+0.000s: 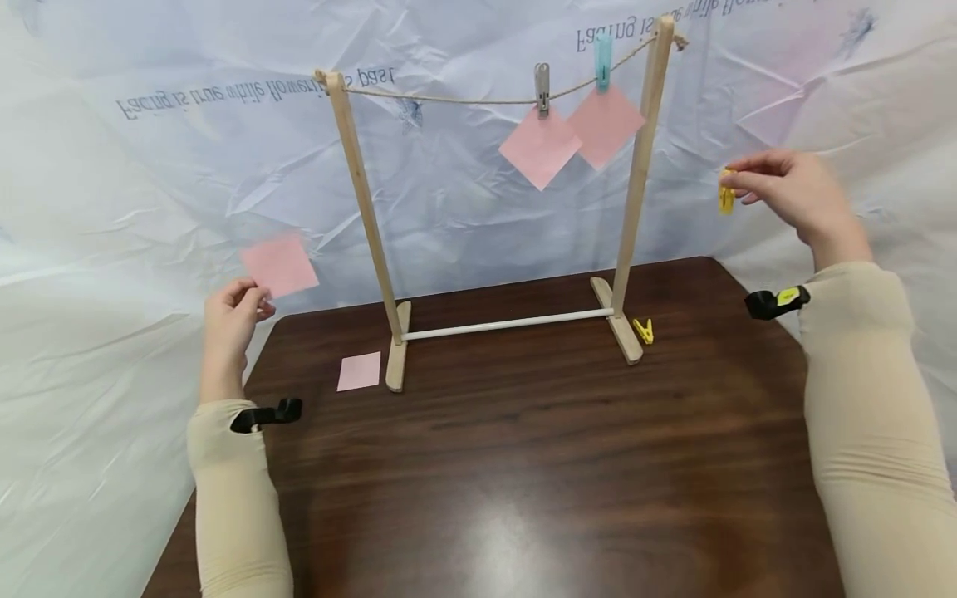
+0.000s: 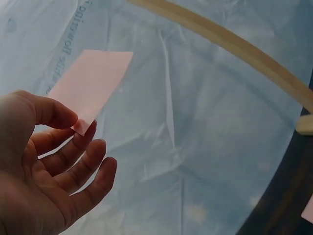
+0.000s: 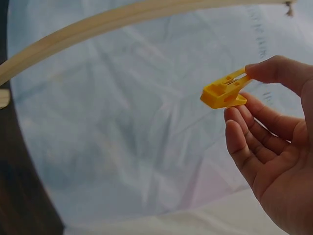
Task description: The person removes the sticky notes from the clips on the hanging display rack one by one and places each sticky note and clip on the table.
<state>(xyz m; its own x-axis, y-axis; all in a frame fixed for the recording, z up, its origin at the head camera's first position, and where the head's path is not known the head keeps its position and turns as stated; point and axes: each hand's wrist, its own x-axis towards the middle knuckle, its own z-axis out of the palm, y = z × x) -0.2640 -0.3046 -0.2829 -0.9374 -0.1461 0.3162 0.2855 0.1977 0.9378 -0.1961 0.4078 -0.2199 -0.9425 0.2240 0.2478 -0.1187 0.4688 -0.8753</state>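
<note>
My left hand (image 1: 233, 328) pinches a pink paper square (image 2: 95, 81) by one corner between thumb and fingertips, raised left of the wooden rack. Off to the rack's right, my right hand (image 1: 800, 191) holds a yellow clothespin (image 3: 225, 90) by its handle ends, thumb on one and fingers on the other. A rope (image 1: 449, 100) sags between the rack's two posts. On its right half hang two pink squares by a corner: one (image 1: 540, 149) under a grey clothespin (image 1: 542, 90), the other (image 1: 604, 129) under a light blue clothespin (image 1: 602, 62). They overlap slightly in the head view.
The rack's left post (image 1: 364, 199) and right post (image 1: 641, 166) stand on wooden feet joined by a white rod (image 1: 508, 324). Another pink square (image 1: 359, 371) lies on the brown table (image 1: 493, 448) by the left foot. A second yellow clothespin (image 1: 644, 331) lies beside the right foot.
</note>
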